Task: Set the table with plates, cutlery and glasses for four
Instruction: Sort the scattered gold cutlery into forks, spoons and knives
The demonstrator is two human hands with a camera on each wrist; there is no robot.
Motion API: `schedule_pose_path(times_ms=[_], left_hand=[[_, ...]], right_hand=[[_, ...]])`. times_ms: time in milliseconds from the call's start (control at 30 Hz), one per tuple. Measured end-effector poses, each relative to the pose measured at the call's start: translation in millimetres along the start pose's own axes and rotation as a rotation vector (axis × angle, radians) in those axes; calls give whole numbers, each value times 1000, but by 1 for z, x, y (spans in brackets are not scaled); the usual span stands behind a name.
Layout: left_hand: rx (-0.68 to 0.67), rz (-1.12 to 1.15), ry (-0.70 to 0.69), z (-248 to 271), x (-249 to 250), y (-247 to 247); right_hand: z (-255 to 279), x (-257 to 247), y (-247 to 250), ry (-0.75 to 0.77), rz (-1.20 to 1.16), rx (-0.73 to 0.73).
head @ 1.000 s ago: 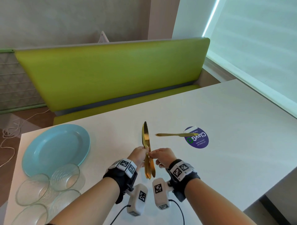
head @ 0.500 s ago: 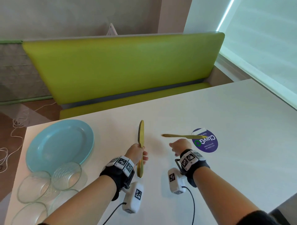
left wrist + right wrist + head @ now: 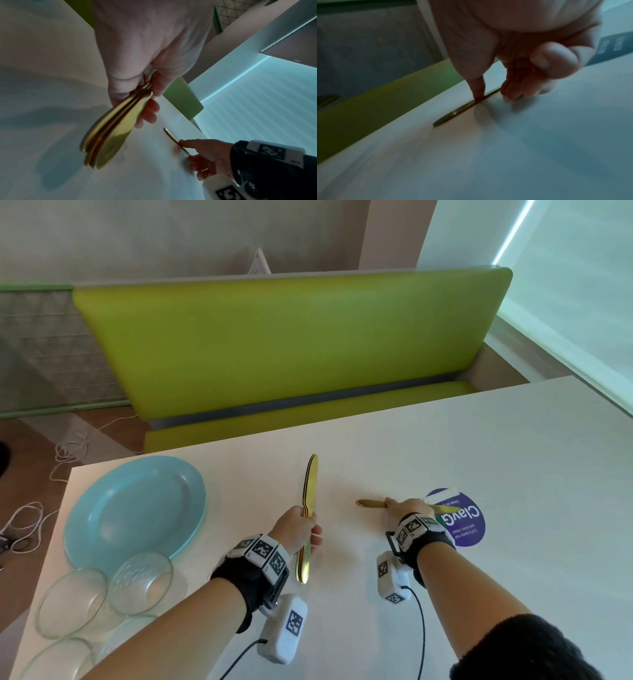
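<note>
My left hand (image 3: 298, 529) grips a bundle of gold knives (image 3: 310, 491) by the middle, blades pointing away, just above the white table (image 3: 479, 446). In the left wrist view the bundle (image 3: 111, 132) fans out below the curled fingers. One gold knife (image 3: 370, 503) lies crosswise on the table to the right. My right hand (image 3: 404, 508) rests over it, with the index fingertip (image 3: 477, 93) pressing down on the knife (image 3: 453, 113); the other fingers touch the table beside it. A light blue plate (image 3: 137, 508) sits at the left. Several clear glasses (image 3: 142, 583) stand in front of it.
A purple round sticker (image 3: 469, 525) is on the table under the knife's blade end. A green bench (image 3: 291, 344) runs along the far table edge. Cables lie on the floor at the left. A window blind fills the right side.
My right hand left the bundle, moved right, and came down on the single knife lying on the table. The left hand kept hold of the bundle and shifted slightly left.
</note>
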State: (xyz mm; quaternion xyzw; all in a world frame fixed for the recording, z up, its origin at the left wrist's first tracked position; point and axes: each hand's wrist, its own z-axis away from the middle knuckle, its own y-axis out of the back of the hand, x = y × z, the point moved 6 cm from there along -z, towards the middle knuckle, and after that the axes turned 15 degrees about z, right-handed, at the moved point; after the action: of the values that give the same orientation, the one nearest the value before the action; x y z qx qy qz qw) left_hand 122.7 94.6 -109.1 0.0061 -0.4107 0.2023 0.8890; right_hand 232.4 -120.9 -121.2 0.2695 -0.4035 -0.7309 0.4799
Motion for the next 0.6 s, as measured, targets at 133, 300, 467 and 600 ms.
schedule_pose_path(times_ms=[133, 300, 467, 600], left_hand=[[12, -19, -9, 2, 1, -1], [23, -1, -7, 10, -7, -6], [33, 16, 26, 21, -17, -15], [12, 16, 42, 34, -23, -22]], right_hand=[[5, 6, -3, 11, -91, -78], [30, 27, 0, -24, -180, -42], [42, 36, -9, 21, -49, 25], [58, 42, -10, 157, 6, -16]])
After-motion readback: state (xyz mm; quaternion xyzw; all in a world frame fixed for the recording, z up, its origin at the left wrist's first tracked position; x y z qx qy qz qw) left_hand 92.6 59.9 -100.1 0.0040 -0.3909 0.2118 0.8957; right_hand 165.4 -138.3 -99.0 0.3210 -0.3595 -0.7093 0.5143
